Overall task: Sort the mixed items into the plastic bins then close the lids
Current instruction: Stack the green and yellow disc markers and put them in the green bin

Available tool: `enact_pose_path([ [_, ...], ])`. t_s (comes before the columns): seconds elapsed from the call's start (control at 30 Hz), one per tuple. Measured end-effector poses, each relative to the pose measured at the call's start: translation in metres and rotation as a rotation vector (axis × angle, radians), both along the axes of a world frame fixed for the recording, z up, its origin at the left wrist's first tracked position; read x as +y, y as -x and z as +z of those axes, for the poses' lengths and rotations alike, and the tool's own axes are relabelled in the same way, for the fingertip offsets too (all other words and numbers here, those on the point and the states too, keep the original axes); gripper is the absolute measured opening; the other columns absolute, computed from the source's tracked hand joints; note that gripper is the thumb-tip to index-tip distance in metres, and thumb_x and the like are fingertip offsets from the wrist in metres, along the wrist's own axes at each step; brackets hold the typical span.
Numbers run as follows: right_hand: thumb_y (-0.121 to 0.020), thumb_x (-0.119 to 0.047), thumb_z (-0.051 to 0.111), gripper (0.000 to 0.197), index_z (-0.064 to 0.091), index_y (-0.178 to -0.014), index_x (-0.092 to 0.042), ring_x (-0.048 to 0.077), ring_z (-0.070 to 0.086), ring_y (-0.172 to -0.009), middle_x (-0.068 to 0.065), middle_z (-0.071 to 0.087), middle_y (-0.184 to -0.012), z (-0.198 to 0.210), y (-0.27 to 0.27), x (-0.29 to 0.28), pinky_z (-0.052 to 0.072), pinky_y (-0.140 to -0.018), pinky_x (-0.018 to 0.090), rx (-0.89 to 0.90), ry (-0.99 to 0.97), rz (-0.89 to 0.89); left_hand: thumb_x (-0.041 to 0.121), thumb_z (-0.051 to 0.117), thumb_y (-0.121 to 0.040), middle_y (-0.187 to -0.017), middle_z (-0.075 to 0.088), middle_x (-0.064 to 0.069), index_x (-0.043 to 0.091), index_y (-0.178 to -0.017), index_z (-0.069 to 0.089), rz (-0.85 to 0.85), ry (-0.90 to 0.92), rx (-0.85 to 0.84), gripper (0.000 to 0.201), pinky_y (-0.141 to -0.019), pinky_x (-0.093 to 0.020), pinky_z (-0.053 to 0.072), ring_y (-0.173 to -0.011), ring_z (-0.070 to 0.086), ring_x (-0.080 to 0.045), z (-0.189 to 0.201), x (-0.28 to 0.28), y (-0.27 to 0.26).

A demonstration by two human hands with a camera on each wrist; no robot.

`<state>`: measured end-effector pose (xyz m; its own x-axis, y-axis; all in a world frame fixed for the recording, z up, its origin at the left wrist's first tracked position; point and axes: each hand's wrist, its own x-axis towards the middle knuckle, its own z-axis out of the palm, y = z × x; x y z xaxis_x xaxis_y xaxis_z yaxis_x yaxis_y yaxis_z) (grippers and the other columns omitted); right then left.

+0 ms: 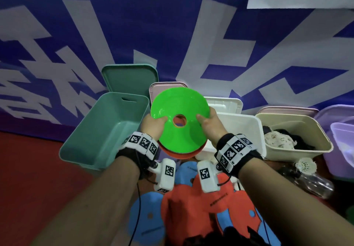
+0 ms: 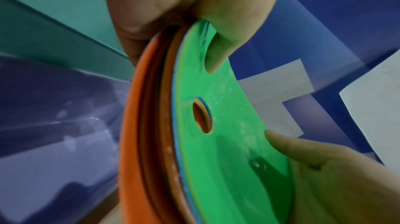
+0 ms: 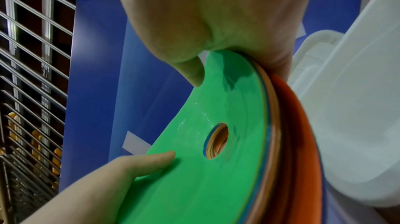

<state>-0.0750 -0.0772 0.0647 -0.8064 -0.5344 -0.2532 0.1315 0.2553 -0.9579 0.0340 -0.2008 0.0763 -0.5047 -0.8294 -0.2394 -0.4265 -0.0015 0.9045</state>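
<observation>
Both hands, left hand (image 1: 153, 125) and right hand (image 1: 209, 125), are gripping a stack of discs (image 1: 180, 119), green on top, thumbs pressing its face and fingers curling beneath, above the bins. Sorting appears midway; next, the stack is probably needing lowering into the empty teal bin (image 1: 107, 127) or white bin (image 1: 241, 131), lids standing open.

red floor (image 1: 28, 169) | bearing teal bin (image 1: 99, 131), white bin (image 1: 243, 129), beige bin (image 1: 298, 150), purple bin (image 1: 342, 150) in a row | nearer: blue discs (image 1: 145, 221), orange cloth (image 1: 191, 207), shuttlecock (image 1: 306, 166), clear bottle (image 1: 314, 184)
</observation>
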Motion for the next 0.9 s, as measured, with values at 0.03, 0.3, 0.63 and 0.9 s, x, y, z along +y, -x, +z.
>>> enact_pose_path([
  [0.03, -0.094, -0.015, 0.052, 0.044, 0.036, -0.135, -0.011, 0.033, 0.057, -0.112, 0.014, 0.057, -0.125, 0.000, -0.005, -0.010, 0.045, -0.100, 0.051, -0.003, -0.002, 0.006, 0.012, 0.062, -0.088, -0.106, 0.067, -0.008, 0.012, -0.109, 0.067, -0.006, 0.011, -0.011, 0.022, -0.087, -0.029, 0.047, -0.100, 0.062, -0.025, -0.001, -0.010, -0.003],
  [0.3, -0.094, -0.021, 0.052, 0.056, 0.027, -0.143, -0.014, 0.031, 0.054, -0.120, 0.012, 0.052, -0.135, 0.012, -0.040, -0.075, 0.043, -0.104, 0.049, -0.045, -0.020, 0.092, 0.014, 0.064, -0.086, -0.110, 0.059, -0.007, 0.012, -0.116, 0.046, 0.078, -0.047, -0.031, 0.035, -0.095, -0.039, 0.049, -0.101, 0.060, -0.027, 0.000, -0.082, -0.023],
  [0.63, -0.057, -0.062, 0.063, 0.093, 0.045, -0.134, -0.011, 0.032, 0.054, -0.119, 0.015, 0.053, -0.131, -0.028, -0.054, -0.190, 0.044, -0.104, 0.047, -0.088, -0.096, 0.269, 0.017, 0.062, -0.088, -0.112, 0.063, -0.008, 0.011, -0.114, 0.060, 0.209, -0.016, -0.101, 0.027, -0.074, -0.025, 0.038, -0.079, 0.055, -0.017, 0.007, -0.174, -0.065],
  [0.9, -0.092, -0.041, 0.054, 0.064, 0.042, -0.139, 0.001, 0.029, 0.048, -0.129, 0.017, 0.045, -0.143, -0.014, -0.088, -0.225, 0.037, -0.108, 0.033, -0.171, -0.261, 0.368, 0.025, 0.069, -0.080, -0.114, 0.066, -0.007, 0.005, -0.115, 0.063, 0.180, -0.127, -0.311, 0.041, -0.088, -0.029, 0.046, -0.104, 0.062, -0.025, -0.044, -0.223, -0.084],
])
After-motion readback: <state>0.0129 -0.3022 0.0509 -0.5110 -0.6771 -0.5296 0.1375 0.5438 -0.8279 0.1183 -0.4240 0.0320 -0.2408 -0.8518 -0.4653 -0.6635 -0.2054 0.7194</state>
